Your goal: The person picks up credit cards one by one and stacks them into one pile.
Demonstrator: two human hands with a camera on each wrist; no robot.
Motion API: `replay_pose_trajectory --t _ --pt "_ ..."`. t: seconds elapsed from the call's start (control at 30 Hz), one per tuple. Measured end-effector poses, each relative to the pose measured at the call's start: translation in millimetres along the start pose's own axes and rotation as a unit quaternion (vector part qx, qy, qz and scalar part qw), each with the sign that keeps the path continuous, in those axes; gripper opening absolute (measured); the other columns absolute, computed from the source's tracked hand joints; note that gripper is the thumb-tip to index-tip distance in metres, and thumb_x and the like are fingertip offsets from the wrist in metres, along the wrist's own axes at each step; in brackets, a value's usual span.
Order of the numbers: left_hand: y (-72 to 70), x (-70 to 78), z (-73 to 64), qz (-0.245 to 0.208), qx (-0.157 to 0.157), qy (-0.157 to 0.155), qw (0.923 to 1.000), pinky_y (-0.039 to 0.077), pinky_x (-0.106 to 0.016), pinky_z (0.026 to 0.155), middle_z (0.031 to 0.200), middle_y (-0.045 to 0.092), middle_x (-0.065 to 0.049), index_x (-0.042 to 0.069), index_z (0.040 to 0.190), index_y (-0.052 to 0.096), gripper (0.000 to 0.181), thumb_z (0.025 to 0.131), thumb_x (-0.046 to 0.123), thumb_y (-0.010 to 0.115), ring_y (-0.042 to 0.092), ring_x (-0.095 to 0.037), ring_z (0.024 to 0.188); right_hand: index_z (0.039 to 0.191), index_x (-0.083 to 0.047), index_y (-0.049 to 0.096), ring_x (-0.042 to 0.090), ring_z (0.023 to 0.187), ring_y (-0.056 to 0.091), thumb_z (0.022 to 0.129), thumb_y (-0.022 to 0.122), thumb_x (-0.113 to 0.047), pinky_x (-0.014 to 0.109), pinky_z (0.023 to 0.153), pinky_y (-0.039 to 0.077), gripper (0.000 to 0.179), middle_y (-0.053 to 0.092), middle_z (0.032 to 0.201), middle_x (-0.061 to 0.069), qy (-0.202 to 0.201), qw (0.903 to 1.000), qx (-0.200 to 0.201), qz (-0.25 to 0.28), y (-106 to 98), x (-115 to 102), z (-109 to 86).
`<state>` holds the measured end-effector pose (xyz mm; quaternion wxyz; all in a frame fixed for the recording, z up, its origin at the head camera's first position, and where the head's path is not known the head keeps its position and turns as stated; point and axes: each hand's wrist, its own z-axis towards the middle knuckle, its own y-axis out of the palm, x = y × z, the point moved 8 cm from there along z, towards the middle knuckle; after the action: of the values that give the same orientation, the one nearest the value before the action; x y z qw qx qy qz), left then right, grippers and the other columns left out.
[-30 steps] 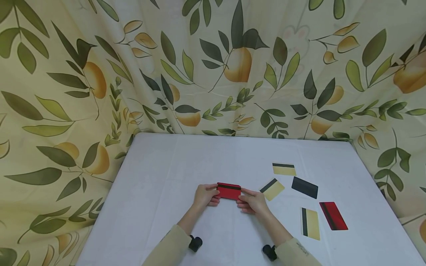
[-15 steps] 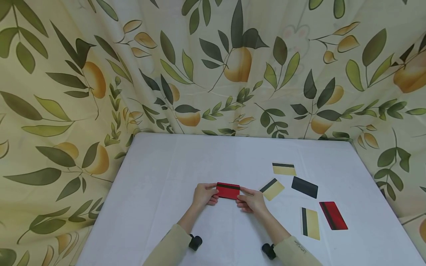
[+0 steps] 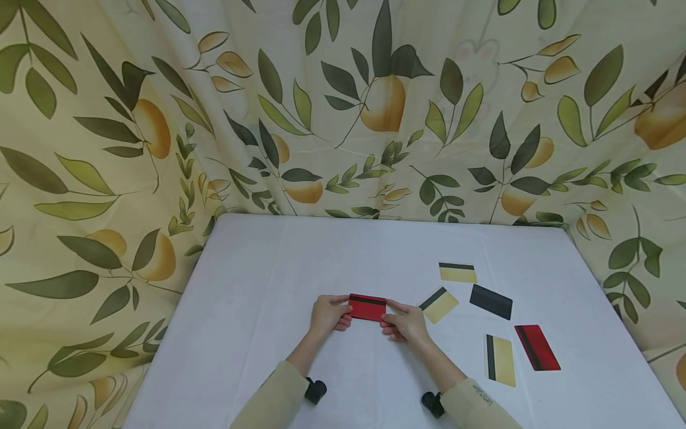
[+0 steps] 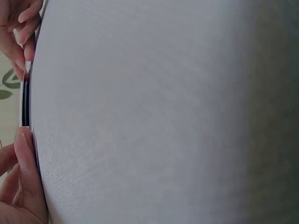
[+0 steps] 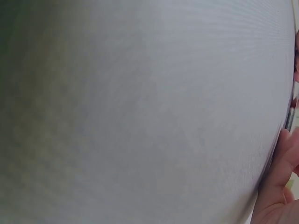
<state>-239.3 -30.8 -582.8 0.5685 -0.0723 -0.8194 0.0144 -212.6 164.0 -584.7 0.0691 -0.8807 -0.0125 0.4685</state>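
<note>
A red card with a black stripe [image 3: 367, 308] is held between both hands near the middle of the table in the head view. My left hand [image 3: 328, 314] pinches its left end, thumb in front. The right end is pinched by my right hand [image 3: 405, 323]. Seen edge-on in the left wrist view, the card [image 4: 26, 103] shows a dark edge between the fingertips; whether more cards lie behind it, I cannot tell. At the right margin of the right wrist view, my right hand [image 5: 280, 179] is partly cut off.
Right of the hands lie a tilted gold card [image 3: 439, 305], a gold card at the back [image 3: 458, 273], a black card [image 3: 490, 302], an upright gold card [image 3: 501, 361] and a second red card [image 3: 538, 348]. Behind the white table [image 3: 257, 262] hangs a patterned curtain [image 3: 343, 161].
Both hands and the red card have shifted very slightly to the left since one second ago, and the card's edges look more even. The cards on the table have stayed put.
</note>
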Motion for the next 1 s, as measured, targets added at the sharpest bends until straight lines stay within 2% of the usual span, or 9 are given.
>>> replay_pose_trajectory --t 0.33,1.0 --pt "-0.5 2.1 -2.2 0.006 0.009 0.001 0.9999 0.053 -0.026 0.044 0.057 0.063 -0.009 0.000 0.110 0.065 0.030 0.080 0.004 0.066 0.059 -0.013 0.043 0.130 -0.006 0.051 0.013 0.046 0.060 0.082 0.066 -0.009 0.016 0.041 0.044 0.050 0.066 0.063 0.008 -0.014 0.9996 0.002 -0.026 -1.6 -0.5 1.8" --pt "-1.4 0.5 -0.1 0.019 0.021 0.007 0.9996 0.053 -0.026 0.044 0.057 0.063 -0.009 0.001 0.109 0.066 0.029 0.080 0.004 0.068 0.059 -0.014 0.043 0.130 -0.006 0.050 0.016 0.048 0.062 0.083 0.065 -0.009 0.020 0.043 0.048 0.050 0.064 0.061 0.008 -0.015 0.9990 0.014 -0.040 -0.4 -1.6 1.0"
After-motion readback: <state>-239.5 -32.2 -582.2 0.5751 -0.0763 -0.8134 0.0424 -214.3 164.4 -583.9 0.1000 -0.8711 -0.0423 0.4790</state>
